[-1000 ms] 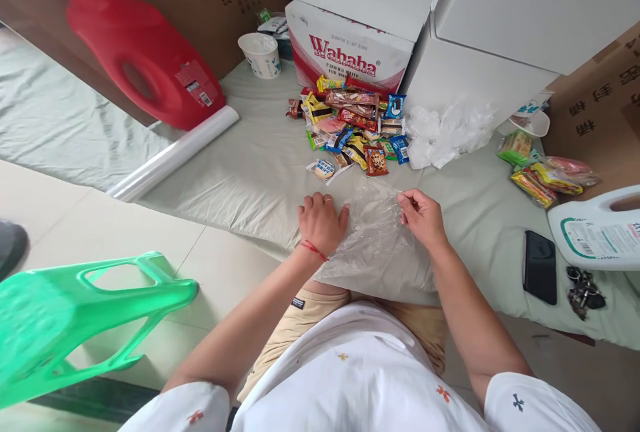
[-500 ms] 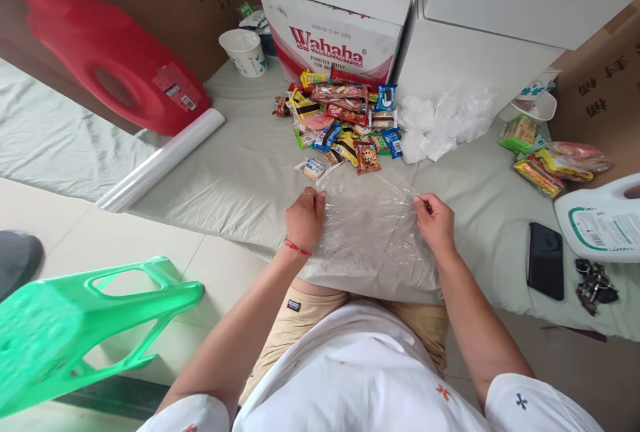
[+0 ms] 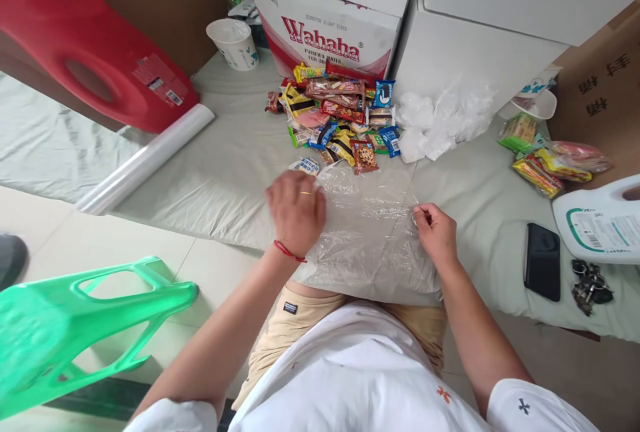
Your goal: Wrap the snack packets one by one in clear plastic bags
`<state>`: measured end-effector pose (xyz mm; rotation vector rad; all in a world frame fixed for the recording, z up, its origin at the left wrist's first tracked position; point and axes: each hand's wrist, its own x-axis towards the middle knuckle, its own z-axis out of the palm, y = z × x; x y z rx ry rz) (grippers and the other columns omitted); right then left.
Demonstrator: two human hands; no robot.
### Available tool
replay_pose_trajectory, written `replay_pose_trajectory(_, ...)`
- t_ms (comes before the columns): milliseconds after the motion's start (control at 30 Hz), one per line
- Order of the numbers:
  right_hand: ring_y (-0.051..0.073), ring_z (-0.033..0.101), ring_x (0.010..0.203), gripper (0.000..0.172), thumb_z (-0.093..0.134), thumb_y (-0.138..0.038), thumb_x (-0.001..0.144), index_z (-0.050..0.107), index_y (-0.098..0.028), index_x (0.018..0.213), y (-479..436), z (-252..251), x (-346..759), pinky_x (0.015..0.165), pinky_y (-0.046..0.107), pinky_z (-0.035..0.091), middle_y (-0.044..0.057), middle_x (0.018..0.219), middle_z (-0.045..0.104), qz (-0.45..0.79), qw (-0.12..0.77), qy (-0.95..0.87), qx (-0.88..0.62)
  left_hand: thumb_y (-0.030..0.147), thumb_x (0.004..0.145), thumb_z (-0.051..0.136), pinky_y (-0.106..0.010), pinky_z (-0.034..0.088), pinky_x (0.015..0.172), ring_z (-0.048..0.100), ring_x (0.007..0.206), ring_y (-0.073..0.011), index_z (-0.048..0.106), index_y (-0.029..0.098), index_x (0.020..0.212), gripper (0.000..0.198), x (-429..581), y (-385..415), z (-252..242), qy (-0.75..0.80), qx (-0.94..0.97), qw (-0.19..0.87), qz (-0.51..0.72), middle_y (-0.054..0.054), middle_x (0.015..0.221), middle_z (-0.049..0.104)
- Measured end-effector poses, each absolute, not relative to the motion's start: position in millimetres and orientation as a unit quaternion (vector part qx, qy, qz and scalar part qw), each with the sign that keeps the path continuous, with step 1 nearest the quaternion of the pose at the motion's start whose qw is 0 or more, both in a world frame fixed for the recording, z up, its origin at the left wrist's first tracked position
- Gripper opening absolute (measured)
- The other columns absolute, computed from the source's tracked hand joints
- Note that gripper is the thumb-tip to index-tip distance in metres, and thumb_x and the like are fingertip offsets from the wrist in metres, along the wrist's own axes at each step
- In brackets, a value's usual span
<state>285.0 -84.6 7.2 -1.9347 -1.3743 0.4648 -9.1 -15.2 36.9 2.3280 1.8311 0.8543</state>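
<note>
A clear plastic bag (image 3: 370,252) lies flat on the sheet-covered surface in front of me. My right hand (image 3: 436,229) pinches its right edge between thumb and fingers. At the bag's upper left is my left hand (image 3: 296,209), palm down and a little blurred, its fingers apart and off the bag's edge. Just beyond its fingers sits a small wrapped snack (image 3: 306,165), partly covered by the hand. A pile of wrapped snacks (image 3: 340,102) spreads behind the bag, with a brown cookie packet (image 3: 365,156) at its near side.
Crumpled clear bags (image 3: 445,125) lie right of the pile, before a Wahaba-style carton (image 3: 320,32) and white boxes. A plastic roll (image 3: 150,159), red jug (image 3: 100,52) and paper cup (image 3: 234,44) stand left. Phone (image 3: 543,261), keys (image 3: 591,285) and white jug (image 3: 600,222) are right; green stool (image 3: 90,325) below left.
My left hand has let go of the bag's left edge and moved slightly left and forward, its fingers opening toward the small wrapped snack. My right hand keeps its pinch on the bag.
</note>
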Motion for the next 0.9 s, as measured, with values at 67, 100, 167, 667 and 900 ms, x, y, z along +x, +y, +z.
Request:
replay_pose_trajectory(67, 0.017, 0.055, 0.06, 0.035, 0.055, -0.052, 0.097, 0.069, -0.022, 0.086, -88, 5, 288, 0.065, 0.03, 0.041, 0.001, 0.068, 0.066, 0.178, 0.35, -0.532, -0.75, 0.035, 0.105, 0.042, -0.054, 0.027, 0.121, 0.05, 0.14, -0.0324, 0.066, 0.018, 0.126, 0.036, -9, -16, 35, 0.501, 0.838, 0.067, 0.208, -0.016, 0.135, 0.067)
replay_pose_trajectory(100, 0.017, 0.055, 0.06, 0.035, 0.054, -0.051, 0.097, 0.069, -0.022, 0.087, -89, 3, 291, 0.065, 0.03, 0.041, 0.002, 0.068, 0.066, 0.175, 0.343, -0.533, -0.753, 0.036, 0.106, 0.04, -0.054, 0.023, 0.123, 0.049, 0.143, -0.0316, 0.066, 0.018, 0.128, 0.039, -11, -15, 30, 0.475, 0.859, 0.08, 0.175, -0.015, 0.137, 0.067)
replay_pose_trajectory(167, 0.019, 0.057, 0.063, 0.033, 0.053, -0.049, 0.097, 0.069, -0.022, 0.087, -92, 1, 299, 0.066, 0.031, 0.042, 0.003, 0.071, 0.068, 0.164, 0.312, -0.545, -0.761, 0.038, 0.107, 0.036, -0.059, 0.016, 0.125, 0.046, 0.147, -0.0323, 0.063, 0.018, 0.137, 0.045, -21, -9, 17, 0.478, 0.864, 0.088, 0.129, -0.014, 0.148, 0.062)
replay_pose_trajectory(667, 0.038, 0.037, 0.144, 0.058, 0.051, -0.023, 0.097, 0.044, -0.016, 0.155, 121, 85, 176, 0.116, 0.056, 0.034, 0.018, 0.154, 0.049, -0.017, 0.112, -0.89, -0.442, 0.041, 0.109, 0.029, -0.067, 0.013, 0.127, 0.034, 0.156, -0.0287, 0.046, 0.026, 0.157, 0.053, -55, 5, -5, 0.473, 0.866, 0.116, 0.113, -0.008, 0.167, 0.038)
replay_pose_trajectory(900, 0.04, 0.049, 0.134, 0.059, 0.064, -0.028, 0.091, 0.054, -0.013, 0.147, 207, 66, 141, 0.112, 0.058, 0.034, 0.019, 0.146, 0.057, 0.034, -0.016, -0.943, -0.329, 0.041, 0.108, 0.033, -0.068, 0.014, 0.127, 0.037, 0.155, -0.0299, 0.048, 0.026, 0.156, 0.052, -57, 5, -7, 0.47, 0.862, 0.132, 0.135, -0.008, 0.166, 0.041)
